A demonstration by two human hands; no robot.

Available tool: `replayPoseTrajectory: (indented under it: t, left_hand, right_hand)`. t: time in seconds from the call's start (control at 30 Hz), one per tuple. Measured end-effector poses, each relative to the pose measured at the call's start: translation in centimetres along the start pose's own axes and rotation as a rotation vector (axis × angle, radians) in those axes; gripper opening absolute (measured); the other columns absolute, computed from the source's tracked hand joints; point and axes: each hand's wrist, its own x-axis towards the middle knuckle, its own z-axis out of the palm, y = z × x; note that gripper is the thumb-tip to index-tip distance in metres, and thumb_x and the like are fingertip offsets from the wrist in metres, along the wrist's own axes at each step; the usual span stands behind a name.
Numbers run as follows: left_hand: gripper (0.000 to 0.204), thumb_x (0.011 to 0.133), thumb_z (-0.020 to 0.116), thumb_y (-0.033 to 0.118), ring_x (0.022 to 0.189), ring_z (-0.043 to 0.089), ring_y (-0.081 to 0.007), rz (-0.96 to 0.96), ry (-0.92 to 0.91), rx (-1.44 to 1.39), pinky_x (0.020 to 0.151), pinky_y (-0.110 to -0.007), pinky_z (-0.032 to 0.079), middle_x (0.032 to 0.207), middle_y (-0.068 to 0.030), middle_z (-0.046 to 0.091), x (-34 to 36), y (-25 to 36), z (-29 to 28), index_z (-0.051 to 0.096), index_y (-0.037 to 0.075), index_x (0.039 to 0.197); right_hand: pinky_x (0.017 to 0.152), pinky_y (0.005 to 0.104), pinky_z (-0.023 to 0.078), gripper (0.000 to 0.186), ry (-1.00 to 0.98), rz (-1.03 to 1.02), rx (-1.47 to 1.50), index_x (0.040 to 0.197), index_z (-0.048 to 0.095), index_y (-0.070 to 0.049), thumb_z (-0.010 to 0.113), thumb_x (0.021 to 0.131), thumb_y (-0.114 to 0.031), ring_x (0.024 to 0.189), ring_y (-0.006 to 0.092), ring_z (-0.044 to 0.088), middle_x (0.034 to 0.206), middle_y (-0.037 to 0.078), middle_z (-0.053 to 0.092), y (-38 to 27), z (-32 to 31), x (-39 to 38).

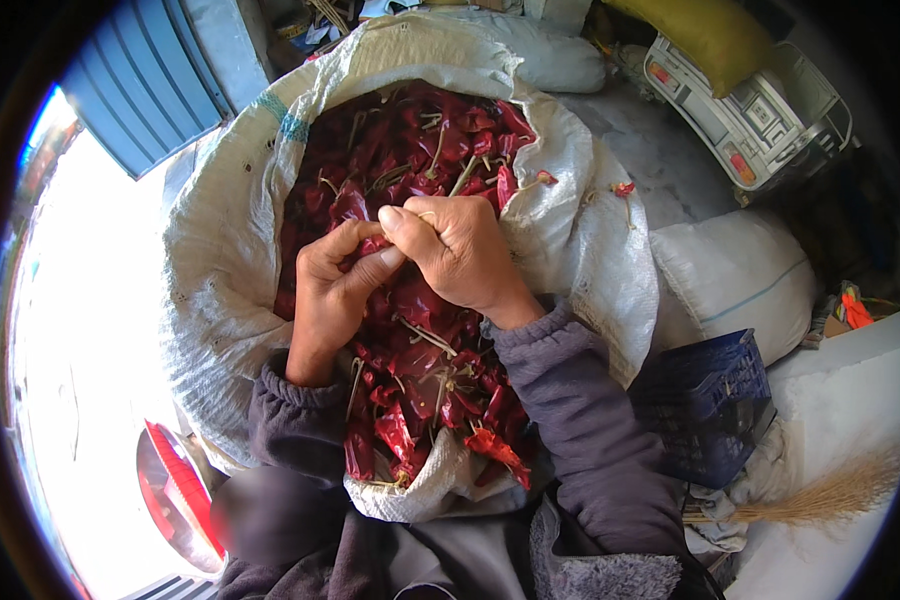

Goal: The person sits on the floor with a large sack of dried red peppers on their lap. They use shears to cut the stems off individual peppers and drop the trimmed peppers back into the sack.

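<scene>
Crowding the right side are a plump white bag (745,285), a dark blue latticed plastic crate (700,395) and a bristly straw broom (820,492); a ribbed blue metal panel (140,90) stands upper left. Glossy, wrinkled dark-red dried chillies (415,297) fill an open, creased white woven sack (220,270). The left hand (335,285) and right hand (460,250) meet over them, blocking some from sight, each grip clenched, on what I can't tell

No legible lettering or numbers.
</scene>
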Motion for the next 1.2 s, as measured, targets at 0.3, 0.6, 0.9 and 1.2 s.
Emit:
replayPoseTrajectory:
  t: [0.3, 0.6, 0.9, 1.2]
  left_hand:
    - [0.009, 0.092, 0.075, 0.006, 0.074, 0.056, -0.0034, -0.153, 0.058, -0.211, 0.067, -0.020, 0.042, 0.085, 0.0037, 0.067, -0.4, 0.3, -0.4, 0.075, 0.001, 0.101]
    - [0.011, 0.094, 0.067, 0.007, 0.084, 0.061, -0.0143, -0.052, 0.077, -0.543, 0.082, -0.030, 0.050, 0.098, -0.0068, 0.066, -0.2, -0.2, -1.0, 0.063, 0.004, 0.103]
    - [0.019, 0.089, 0.063, 0.003, 0.092, 0.067, -0.0246, -0.019, 0.085, -0.607, 0.089, -0.036, 0.053, 0.102, -0.0135, 0.068, -0.6, 0.9, -0.7, 0.061, 0.003, 0.108]
    - [0.013, 0.092, 0.065, 0.008, 0.080, 0.060, -0.0193, 0.018, 0.133, -0.633, 0.078, -0.031, 0.048, 0.088, -0.0099, 0.064, -0.5, 0.2, -1.7, 0.060, 0.004, 0.103]
  right_hand:
    - [0.048, 0.0321, 0.039, 0.032, 0.180, -0.020, 0.342, 0.083, 0.067, -0.003, 0.061, 0.104, -0.027, 0.052, 0.0098, 0.049, 0.061, 0.004, 0.054, 1.3, 1.4, -0.5]
    - [0.048, 0.0302, 0.050, 0.036, 0.691, 0.210, -0.509, 0.086, 0.069, -0.010, 0.067, 0.103, -0.042, 0.060, 0.0116, 0.063, 0.075, 0.002, 0.068, 0.4, -9.1, 1.7]
    - [0.058, 0.0455, 0.057, 0.006, -0.015, -0.202, -0.880, 0.091, 0.070, -0.013, 0.065, 0.093, -0.016, 0.070, 0.0315, 0.073, 0.086, 0.011, 0.071, -2.7, -3.8, 0.2]
    - [0.060, 0.0482, 0.056, 0.005, -0.125, -0.202, -0.898, 0.084, 0.067, -0.008, 0.066, 0.089, -0.010, 0.069, 0.0338, 0.071, 0.085, 0.013, 0.062, -1.2, -2.9, 0.3]
